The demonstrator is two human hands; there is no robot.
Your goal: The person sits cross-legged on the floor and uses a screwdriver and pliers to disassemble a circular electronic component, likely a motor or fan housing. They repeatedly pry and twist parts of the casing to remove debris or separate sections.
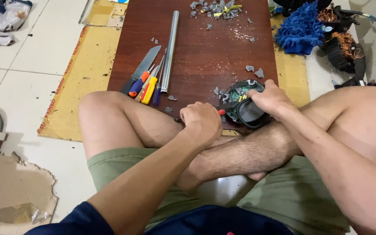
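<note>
Crossed bare legs in green shorts (pixel 122 174) fill the near part of the view, and both forearms reach over them. At the near edge of a dark red wooden board (pixel 205 52), the left hand (pixel 201 122) is closed in a fist around a tool with a red handle (pixel 221 112) (only a small part of it shows). Its tip goes toward a round black casing (pixel 246 106) with a green circuit board inside. The right hand (pixel 268 99) grips the top rim of this casing, fingers curled over it, and keeps it tilted on the board's edge.

Under the board lies flat yellow cardboard (pixel 81 74) with a strip of red printed tape along its edge. On the board's left part lie a knife (pixel 144 67), several screwdrivers (pixel 146 87) with orange, yellow and blue handles, and a long metal tube (pixel 169 52). Grey broken pieces (pixel 214 6) are scattered at the far end and near the casing. A blue fluffy cloth (pixel 300 28) and copper wire coils (pixel 344 43) sit on the right.
</note>
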